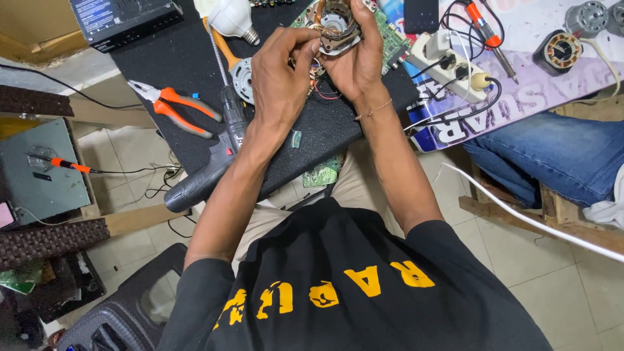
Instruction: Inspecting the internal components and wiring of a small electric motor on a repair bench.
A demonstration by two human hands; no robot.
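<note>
Both hands, left hand (279, 75) and right hand (356, 62), close fingers around a small motor (335, 26) above the black mat (162, 58); pliers (175, 107) and drill (211, 159) crowd its left edge.

Small round motor (336, 26), copper windings, wires trailing, held above black mat.

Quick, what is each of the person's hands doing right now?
Left hand: fingers closed on the round grey-and-copper motor part.
Right hand: closed around the same motor part, holding it up.
</note>
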